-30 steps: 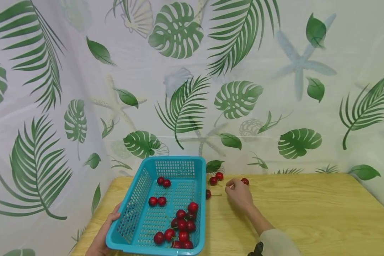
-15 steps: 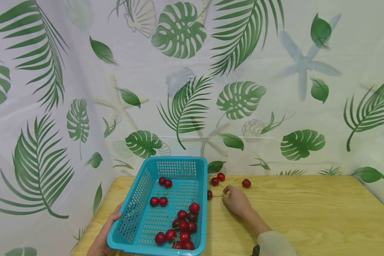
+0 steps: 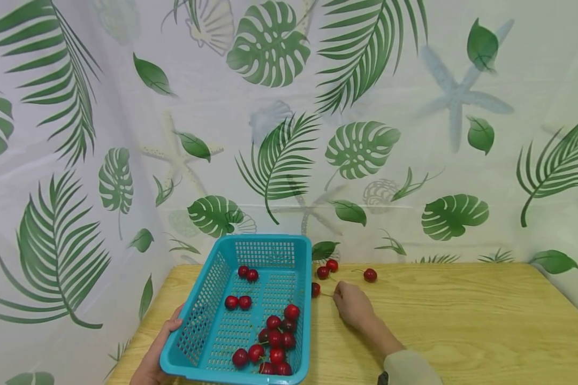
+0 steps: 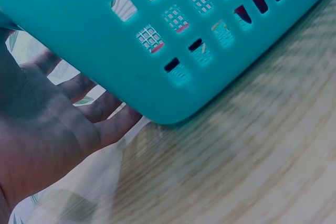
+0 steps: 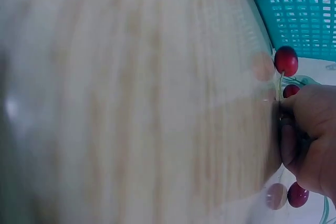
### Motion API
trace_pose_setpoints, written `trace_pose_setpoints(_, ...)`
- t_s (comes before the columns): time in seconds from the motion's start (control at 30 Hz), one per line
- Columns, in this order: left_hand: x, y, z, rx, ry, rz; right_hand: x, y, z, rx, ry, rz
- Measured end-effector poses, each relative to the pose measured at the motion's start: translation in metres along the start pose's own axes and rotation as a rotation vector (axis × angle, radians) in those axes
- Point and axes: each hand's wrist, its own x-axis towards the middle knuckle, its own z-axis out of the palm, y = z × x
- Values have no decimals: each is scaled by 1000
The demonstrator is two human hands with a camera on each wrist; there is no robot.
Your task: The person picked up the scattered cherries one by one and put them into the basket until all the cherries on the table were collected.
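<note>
My left hand (image 3: 156, 350) holds the left side of a blue plastic basket (image 3: 307, 321), thumb at the rim. In the left wrist view, its fingers (image 4: 113, 121) lie against the basket's wall (image 4: 121, 66). Several red cherries (image 3: 274, 338) sit inside, mostly bunched at the near right, with two pairs farther left. Right of the basket, my right hand (image 3: 354, 306) pinches the stem of a dark red cherry (image 3: 315, 290) lying beside the basket's wall. The right wrist view has that cherry (image 5: 286, 61) with its stem running down to the fingertips.
Two cherries (image 3: 324, 272) lie at the table's back edge near the basket. Another cherry (image 3: 370, 275) with a stem rests farther right. The wooden table (image 3: 462, 321) meets a leaf-patterned curtain (image 3: 279, 160) behind and at the left.
My right hand has moved left and toward me, away from the far-right cherry, and now pinches the stem of the cherry beside the basket. My left hand and the basket have hardly moved.
</note>
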Motion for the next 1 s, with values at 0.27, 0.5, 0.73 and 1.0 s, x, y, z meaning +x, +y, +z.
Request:
trace_pose_setpoints(0.27,1,-2,1,12,-17,11,-8,7,-5,335,-56,128)
trace_pose_setpoints(0.5,1,-1,0,-4,-40,-13,-20,5,-15,783,-85,398)
trace_pose_setpoints(0.73,1,-3,0,-57,-109,-44,-38,1,-31,1071,-22,532)
trace_pose_setpoints(1.0,0,-4,1,-69,-112,-24,-49,-15,-63,1174,89,510)
